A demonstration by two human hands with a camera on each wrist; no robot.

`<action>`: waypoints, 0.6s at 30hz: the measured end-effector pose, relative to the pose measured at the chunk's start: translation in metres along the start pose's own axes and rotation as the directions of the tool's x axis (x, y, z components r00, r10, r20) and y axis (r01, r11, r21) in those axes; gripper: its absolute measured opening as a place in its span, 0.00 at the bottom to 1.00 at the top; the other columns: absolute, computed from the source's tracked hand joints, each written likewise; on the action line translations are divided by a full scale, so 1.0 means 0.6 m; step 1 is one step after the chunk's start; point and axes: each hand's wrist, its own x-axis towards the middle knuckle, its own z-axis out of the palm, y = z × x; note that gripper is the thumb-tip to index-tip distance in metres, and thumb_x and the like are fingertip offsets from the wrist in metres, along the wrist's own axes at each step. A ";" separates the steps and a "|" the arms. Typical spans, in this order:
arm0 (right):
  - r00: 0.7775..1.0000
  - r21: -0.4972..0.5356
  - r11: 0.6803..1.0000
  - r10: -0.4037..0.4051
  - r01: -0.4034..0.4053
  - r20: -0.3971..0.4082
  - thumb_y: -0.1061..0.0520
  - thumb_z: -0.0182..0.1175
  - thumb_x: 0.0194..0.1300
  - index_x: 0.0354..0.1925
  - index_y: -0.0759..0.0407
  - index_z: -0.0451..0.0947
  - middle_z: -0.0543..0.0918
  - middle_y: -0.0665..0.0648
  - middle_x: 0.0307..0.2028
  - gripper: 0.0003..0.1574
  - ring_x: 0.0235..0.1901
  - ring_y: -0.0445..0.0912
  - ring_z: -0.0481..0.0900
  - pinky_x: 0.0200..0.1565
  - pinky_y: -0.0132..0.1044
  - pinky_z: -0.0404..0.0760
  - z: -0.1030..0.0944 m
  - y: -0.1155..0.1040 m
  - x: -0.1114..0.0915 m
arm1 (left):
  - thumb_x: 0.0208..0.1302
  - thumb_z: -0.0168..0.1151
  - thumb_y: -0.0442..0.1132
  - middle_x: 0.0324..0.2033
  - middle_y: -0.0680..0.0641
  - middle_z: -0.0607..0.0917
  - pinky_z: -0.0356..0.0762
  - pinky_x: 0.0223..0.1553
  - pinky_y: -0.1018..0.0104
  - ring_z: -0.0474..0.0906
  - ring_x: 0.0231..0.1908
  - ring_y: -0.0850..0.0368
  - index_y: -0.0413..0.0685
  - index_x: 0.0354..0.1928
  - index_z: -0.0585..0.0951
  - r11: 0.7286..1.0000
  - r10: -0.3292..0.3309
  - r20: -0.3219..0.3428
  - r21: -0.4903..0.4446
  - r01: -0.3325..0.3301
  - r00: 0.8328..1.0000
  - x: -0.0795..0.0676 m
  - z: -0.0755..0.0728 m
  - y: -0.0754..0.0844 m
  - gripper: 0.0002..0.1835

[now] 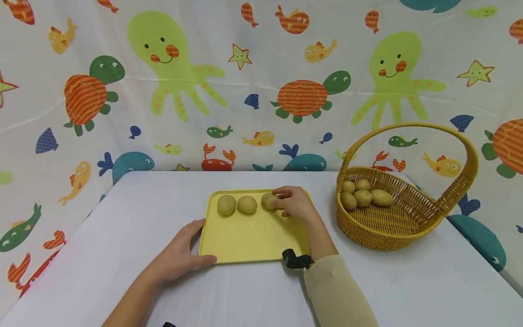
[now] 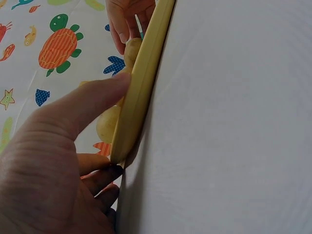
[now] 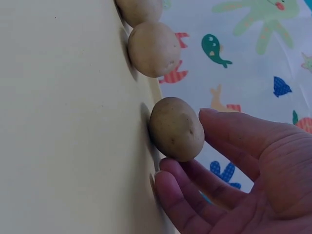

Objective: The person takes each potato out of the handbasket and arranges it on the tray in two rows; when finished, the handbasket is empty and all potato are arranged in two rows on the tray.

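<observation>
A yellow tray [image 1: 245, 240] lies flat on the white table. Along its far side sit three potatoes in a row: a left one [image 1: 226, 205], a middle one [image 1: 247, 204] and a right one [image 1: 267, 201]. My right hand [image 1: 296, 204] reaches over the tray's right part and pinches the right potato between thumb and fingers, low against the tray. At the tray's near left corner, my left hand [image 1: 184, 254] grips the edge, thumb on the front rim and fingers along the left side. The thumb [image 2: 105, 95] shows against the rim in the left wrist view.
To the right stands a wicker basket [image 1: 367, 231] with a tall arched handle [image 1: 408, 125]. Several potatoes [image 1: 362, 197] are gathered in its left part. A cloth printed with sea animals [image 1: 261, 91] hangs behind the white table [image 1: 122, 218].
</observation>
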 end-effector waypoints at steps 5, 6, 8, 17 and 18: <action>1.000 -0.018 1.000 0.004 -0.004 0.005 0.58 0.71 0.65 0.60 0.55 0.84 0.82 0.63 0.59 0.25 0.39 0.47 0.83 0.35 0.34 0.85 -0.004 0.001 -0.002 | 0.53 0.78 0.58 0.78 0.34 0.60 0.53 0.74 0.28 0.50 0.78 0.31 0.42 0.80 0.58 1.000 -0.008 0.005 0.006 0.008 1.000 0.000 0.001 0.000 0.59; 1.000 -0.022 1.000 0.006 -0.006 0.006 0.58 0.71 0.65 0.61 0.54 0.83 0.82 0.63 0.59 0.25 0.39 0.48 0.83 0.35 0.34 0.85 -0.005 0.001 -0.002 | 0.54 0.78 0.58 0.78 0.34 0.60 0.53 0.74 0.28 0.50 0.78 0.31 0.42 0.80 0.58 1.000 -0.008 0.006 0.006 0.008 1.000 0.001 0.001 0.001 0.59; 1.000 -0.029 1.000 0.007 -0.007 0.009 0.57 0.71 0.65 0.62 0.54 0.82 0.81 0.64 0.60 0.27 0.38 0.48 0.83 0.35 0.34 0.85 -0.008 0.001 -0.003 | 0.54 0.78 0.58 0.78 0.33 0.59 0.52 0.74 0.28 0.50 0.78 0.31 0.42 0.80 0.58 1.000 -0.012 0.006 0.006 0.012 1.000 0.000 0.001 0.001 0.59; 0.999 -0.036 0.998 -0.046 0.046 -0.020 0.57 0.71 0.65 0.69 0.53 0.76 0.76 0.66 0.66 0.35 0.33 0.51 0.82 0.37 0.38 0.86 -0.021 0.003 -0.007 | 0.54 0.78 0.58 0.79 0.33 0.58 0.52 0.75 0.28 0.50 0.78 0.30 0.42 0.80 0.57 1.000 -0.021 0.012 0.005 0.021 1.000 0.000 0.003 0.002 0.59; 0.998 -0.041 0.997 -0.059 0.058 -0.029 0.57 0.71 0.65 0.69 0.53 0.76 0.76 0.66 0.66 0.35 0.34 0.51 0.83 0.38 0.39 0.87 -0.023 0.002 -0.008 | 0.54 0.78 0.58 0.79 0.33 0.58 0.52 0.75 0.28 0.50 0.78 0.30 0.42 0.80 0.57 1.000 -0.018 0.012 0.004 0.018 1.000 0.000 0.004 0.002 0.59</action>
